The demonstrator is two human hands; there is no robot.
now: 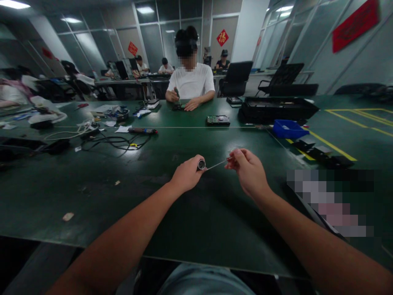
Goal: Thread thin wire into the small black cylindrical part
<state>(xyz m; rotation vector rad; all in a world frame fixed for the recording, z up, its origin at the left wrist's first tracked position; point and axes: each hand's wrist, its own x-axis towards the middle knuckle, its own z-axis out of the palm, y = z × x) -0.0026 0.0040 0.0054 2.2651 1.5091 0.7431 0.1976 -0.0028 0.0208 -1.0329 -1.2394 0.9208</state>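
Observation:
Over the middle of the green table [190, 221], my left hand [188, 174] is closed around a dark tube with a silver-rimmed round end [201, 164]. A thin metal rod [216, 165] runs from beside that tube across to my right hand [248, 170]. The fingertips of my right hand are pinched at the rod's far end, where something small and reddish shows. What that small piece is, I cannot make out. Whether the rod joins the tube is hidden by my left fingers.
Across the table a co-worker [190, 82] holds a tool over a small part. A hard drive [217, 120], a black tray [278, 108] and a blue bin [290, 129] stand ahead and right. Black cables [118, 143] and a pen-shaped tool [143, 130] lie left.

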